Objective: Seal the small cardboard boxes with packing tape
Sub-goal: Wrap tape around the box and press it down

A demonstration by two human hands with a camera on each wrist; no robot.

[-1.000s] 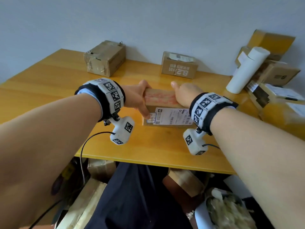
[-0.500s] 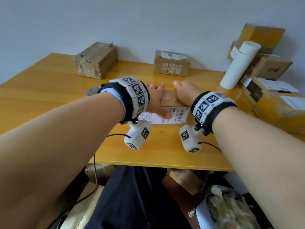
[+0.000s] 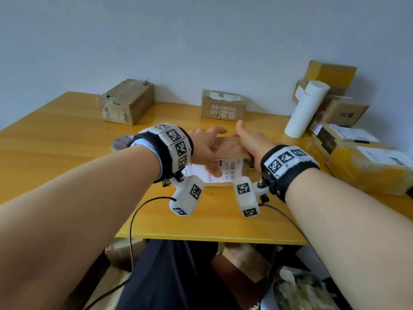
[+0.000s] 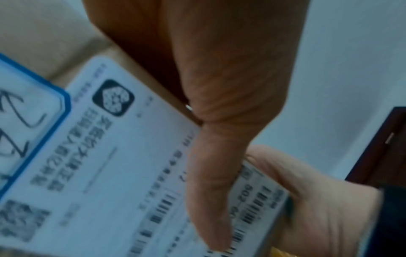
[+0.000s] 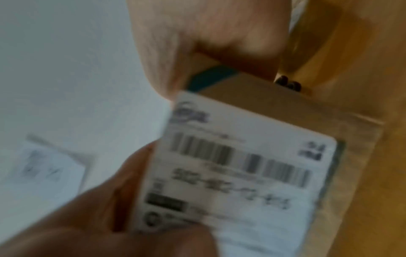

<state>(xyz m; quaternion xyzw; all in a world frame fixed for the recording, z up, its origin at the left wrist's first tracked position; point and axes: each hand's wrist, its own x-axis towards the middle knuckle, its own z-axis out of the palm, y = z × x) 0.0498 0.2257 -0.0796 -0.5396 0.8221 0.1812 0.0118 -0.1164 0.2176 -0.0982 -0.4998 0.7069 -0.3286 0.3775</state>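
Small cardboard box (image 3: pixel 225 146) with a barcoded shipping label (image 3: pixel 220 173) is clasped between left hand (image 3: pixel 206 151) and right hand (image 3: pixel 250 142); label print too blurred to read.

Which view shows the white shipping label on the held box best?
The left wrist view: the shipping label fills most of it, logo and barcodes visible though blurred, with the left hand thumb lying across it. The right wrist view shows only its barcode end, blurrier. In the head view both hands hide much of it.
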